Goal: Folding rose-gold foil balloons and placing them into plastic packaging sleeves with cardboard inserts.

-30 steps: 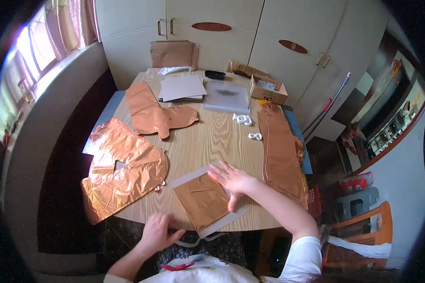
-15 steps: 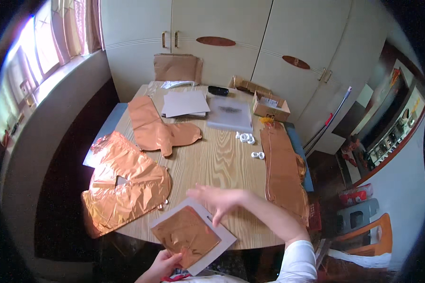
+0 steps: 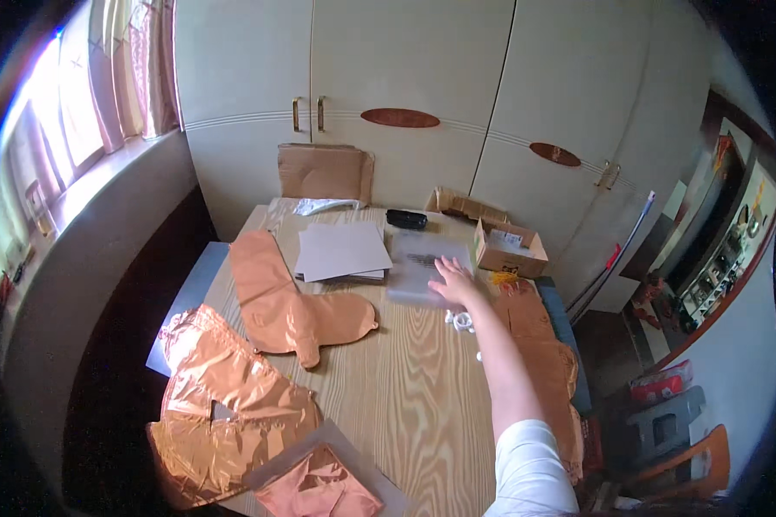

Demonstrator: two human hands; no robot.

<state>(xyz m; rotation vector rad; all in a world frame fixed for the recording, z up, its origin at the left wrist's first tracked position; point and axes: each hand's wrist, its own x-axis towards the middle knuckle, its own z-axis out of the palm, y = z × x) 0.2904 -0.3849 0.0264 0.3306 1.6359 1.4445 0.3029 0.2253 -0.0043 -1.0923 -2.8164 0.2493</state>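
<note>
My right hand (image 3: 453, 283) reaches far across the table, its fingers spread over a stack of clear plastic sleeves (image 3: 414, 250). Whether the fingertips press on the top sleeve, I cannot tell. My left hand is out of the picture. At the near edge, a folded copper-coloured foil piece (image 3: 323, 489) lies on a grey card (image 3: 297, 450), both cut off by the lower rim. White ring-shaped rolls (image 3: 464, 322) sit just below my right wrist, partly covered by the forearm.
On the left lie a shiny foil balloon (image 3: 250, 431) and a flat copper foil balloon (image 3: 272, 297). Grey cards (image 3: 345, 250) are stacked beside the sleeves. Behind are a black tray (image 3: 406, 219) and an open cardboard box (image 3: 510, 250). More foil (image 3: 535, 353) lies along the right edge.
My right hand has moved from above the grey card forward to the plastic sleeves. My left hand has gone out of view, and the card with foil sits lower in the picture.
</note>
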